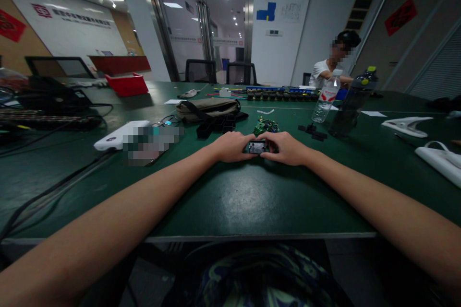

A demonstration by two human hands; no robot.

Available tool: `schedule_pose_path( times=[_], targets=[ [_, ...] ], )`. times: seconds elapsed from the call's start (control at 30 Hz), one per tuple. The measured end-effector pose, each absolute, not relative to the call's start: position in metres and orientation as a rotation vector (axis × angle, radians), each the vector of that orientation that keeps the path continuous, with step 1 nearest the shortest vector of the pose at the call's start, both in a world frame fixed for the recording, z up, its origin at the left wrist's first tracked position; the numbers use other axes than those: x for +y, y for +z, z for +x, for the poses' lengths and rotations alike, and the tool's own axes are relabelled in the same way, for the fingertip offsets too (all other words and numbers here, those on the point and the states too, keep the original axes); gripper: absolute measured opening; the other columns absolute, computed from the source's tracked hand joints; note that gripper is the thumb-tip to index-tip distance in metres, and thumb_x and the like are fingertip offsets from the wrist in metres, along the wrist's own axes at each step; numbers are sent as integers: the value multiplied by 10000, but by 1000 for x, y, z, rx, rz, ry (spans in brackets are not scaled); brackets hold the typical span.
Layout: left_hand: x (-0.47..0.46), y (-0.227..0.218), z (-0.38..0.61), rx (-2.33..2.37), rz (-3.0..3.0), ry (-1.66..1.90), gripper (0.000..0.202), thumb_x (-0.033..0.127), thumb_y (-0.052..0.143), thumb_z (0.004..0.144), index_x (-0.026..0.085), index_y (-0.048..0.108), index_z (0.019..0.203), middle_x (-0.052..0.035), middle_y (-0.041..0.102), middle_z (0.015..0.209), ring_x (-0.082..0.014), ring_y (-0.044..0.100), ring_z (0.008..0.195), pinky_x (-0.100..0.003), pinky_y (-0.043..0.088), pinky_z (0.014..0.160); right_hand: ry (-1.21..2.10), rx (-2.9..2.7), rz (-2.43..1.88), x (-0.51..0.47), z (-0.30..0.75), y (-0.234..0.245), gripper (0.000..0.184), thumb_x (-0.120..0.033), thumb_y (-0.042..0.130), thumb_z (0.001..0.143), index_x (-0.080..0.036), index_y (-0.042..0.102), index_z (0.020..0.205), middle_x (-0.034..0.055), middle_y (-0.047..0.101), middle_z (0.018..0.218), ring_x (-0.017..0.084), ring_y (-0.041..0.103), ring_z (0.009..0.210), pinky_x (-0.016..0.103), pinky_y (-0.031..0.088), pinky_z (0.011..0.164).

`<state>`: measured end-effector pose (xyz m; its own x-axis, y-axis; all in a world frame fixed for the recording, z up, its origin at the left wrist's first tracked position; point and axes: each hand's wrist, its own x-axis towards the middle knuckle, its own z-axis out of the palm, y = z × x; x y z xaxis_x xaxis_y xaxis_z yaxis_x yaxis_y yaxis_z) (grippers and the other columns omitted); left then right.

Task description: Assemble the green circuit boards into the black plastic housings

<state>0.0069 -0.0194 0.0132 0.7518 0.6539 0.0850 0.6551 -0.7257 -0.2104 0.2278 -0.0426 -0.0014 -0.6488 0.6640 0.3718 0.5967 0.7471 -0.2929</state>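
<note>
Both my hands meet over the green table (pixel 252 201), pinching a small dark module with a pale face (pixel 257 147) between them. My left hand (pixel 232 146) closes on its left end, and my right hand (pixel 286 148) closes on its right end. Just beyond my fingers lies a small pile of green circuit boards (pixel 265 126). Black plastic parts (pixel 216 126) lie to the left of that pile, and a few more black pieces (pixel 311 132) to the right.
A tan pouch (pixel 209 107), a white power bank (pixel 118 135) and cables lie left. A water bottle (pixel 324 98) and dark bottle (pixel 351 103) stand right, white devices (pixel 406 124) beyond. A seated person (pixel 331 69) works at the far side behind a row of parts (pixel 277 92). A red bin (pixel 127 84) sits far left.
</note>
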Motion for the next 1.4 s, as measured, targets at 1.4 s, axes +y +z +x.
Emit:
schedule_pose_path(
  times=[1.4],
  targets=[
    [-18,11,6,-1029,-2722,0,501,547,479,920,197,566,1268,-116,748,1004,-299,722,892,-344,507,711,202,-2489,-965,-42,228,-2,391,-312,688,837,-151,617,1187,27,675,821,143,573,665,264,419,682]
  ],
)
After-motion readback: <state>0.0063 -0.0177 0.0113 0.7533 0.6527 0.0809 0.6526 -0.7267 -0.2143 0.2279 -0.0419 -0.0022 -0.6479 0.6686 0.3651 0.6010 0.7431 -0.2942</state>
